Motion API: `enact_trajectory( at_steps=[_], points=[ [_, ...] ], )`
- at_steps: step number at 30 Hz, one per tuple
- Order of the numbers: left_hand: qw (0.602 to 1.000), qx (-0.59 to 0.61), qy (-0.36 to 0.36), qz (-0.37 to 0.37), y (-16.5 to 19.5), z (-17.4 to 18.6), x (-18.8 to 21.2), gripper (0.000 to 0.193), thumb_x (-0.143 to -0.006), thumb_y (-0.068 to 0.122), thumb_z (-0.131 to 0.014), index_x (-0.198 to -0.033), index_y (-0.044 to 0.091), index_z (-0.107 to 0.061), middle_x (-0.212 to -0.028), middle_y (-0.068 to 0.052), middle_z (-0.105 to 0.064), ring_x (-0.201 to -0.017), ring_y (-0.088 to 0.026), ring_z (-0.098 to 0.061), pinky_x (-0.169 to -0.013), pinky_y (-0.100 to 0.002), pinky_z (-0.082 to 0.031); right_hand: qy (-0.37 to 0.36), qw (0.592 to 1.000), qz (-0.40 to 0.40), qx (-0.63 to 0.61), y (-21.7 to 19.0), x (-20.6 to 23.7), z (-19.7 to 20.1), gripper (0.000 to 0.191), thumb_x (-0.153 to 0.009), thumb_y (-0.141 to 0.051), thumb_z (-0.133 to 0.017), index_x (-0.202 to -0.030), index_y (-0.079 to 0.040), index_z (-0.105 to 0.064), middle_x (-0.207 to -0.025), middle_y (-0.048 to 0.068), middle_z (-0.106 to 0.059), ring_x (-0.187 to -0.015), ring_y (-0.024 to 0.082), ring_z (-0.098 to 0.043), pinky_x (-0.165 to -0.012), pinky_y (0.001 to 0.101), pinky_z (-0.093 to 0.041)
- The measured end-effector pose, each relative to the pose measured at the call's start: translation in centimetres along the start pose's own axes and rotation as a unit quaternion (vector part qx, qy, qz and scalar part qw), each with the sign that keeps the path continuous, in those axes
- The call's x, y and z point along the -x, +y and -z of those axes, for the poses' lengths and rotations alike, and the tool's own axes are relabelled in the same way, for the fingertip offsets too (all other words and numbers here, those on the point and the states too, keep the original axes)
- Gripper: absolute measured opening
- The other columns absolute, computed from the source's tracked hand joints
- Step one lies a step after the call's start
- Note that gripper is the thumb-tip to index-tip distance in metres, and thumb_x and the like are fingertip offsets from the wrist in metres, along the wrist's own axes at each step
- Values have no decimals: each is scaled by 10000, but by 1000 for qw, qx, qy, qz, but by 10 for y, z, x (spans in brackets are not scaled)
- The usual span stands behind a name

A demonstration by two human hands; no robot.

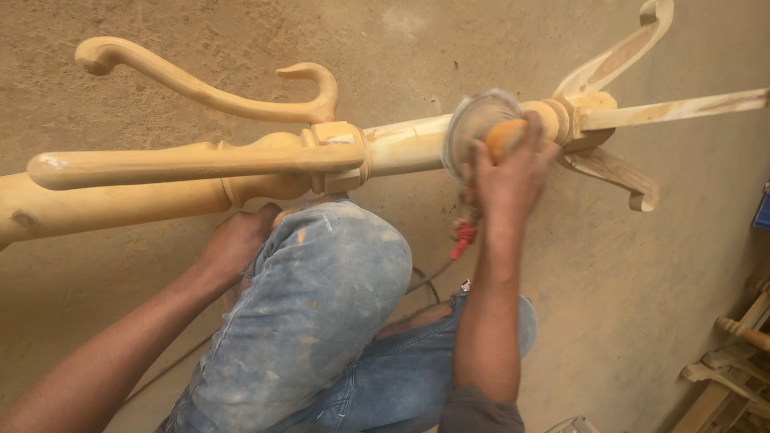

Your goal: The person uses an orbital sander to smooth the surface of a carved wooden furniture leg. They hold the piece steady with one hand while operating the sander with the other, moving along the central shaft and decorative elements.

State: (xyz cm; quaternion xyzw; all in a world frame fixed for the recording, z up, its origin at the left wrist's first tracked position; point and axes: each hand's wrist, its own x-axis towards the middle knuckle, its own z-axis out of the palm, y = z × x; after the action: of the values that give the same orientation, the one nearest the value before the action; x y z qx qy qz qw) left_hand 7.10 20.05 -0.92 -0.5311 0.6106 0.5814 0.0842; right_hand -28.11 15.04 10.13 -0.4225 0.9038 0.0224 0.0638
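Note:
A long turned wooden post [401,144] with curved carved arms lies across the view, propped on my raised knee in dusty jeans [321,289]. My right hand [509,172] is wrapped around an orange power sander [485,132], whose round disc presses against the post near its right collar. My left hand [237,240] reaches under the post beside my knee and steadies it from below; its fingers are partly hidden.
A dark cable [425,281] with a red piece [463,238] hangs from the sander down to the sandy floor [626,289]. More pale carved wooden parts [734,361] lie at the lower right edge. A blue object [763,210] shows at the right edge.

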Motion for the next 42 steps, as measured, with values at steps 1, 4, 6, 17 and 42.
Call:
enact_trajectory(
  at_steps=[1,4,6,17,42],
  points=[
    [1000,0,2,-6,1,0,1,294,-922,277,-551,-1123,77,-632,-834,-239,-724,-829,-404,-729,-749,-497,-558,-4,999,51,-19,-10,17,-9,822,-848,-312,-865,-1501,-195,-379,-1371,266,-414,-1156,461,-613,-906,541,-568],
    [1000,17,13,-17,4,3,3,283,-932,288,-541,-1093,82,-652,-841,-213,-737,-821,-387,-737,-758,-485,-562,-140,987,78,4,-35,59,-25,762,-898,-380,-790,-1511,-263,-355,-1371,221,-413,-1062,378,-673,-813,459,-651],
    [999,51,9,2,6,4,3,275,-940,285,-524,-1068,89,-668,-862,-181,-754,-821,-362,-753,-768,-473,-567,-144,986,78,6,-33,62,-16,789,-879,-367,-801,-1521,-274,-353,-1353,237,-403,-1080,409,-649,-814,460,-639],
    [1000,-20,-3,-12,-18,-18,3,316,-900,281,-546,-1134,83,-620,-905,-238,-734,-861,-403,-719,-755,-483,-550,-41,999,20,-14,-9,22,-3,801,-858,-324,-852,-1499,-221,-383,-1412,249,-363,-1119,401,-637,-830,471,-621],
    [972,-169,-157,37,-7,14,64,274,-874,365,-645,-978,111,-649,-816,-97,-710,-763,-261,-729,-699,-375,-575,-107,985,123,-63,11,119,-27,754,-852,-282,-840,-1479,-278,-420,-1322,224,-420,-1052,429,-670,-790,490,-648]
  ],
)
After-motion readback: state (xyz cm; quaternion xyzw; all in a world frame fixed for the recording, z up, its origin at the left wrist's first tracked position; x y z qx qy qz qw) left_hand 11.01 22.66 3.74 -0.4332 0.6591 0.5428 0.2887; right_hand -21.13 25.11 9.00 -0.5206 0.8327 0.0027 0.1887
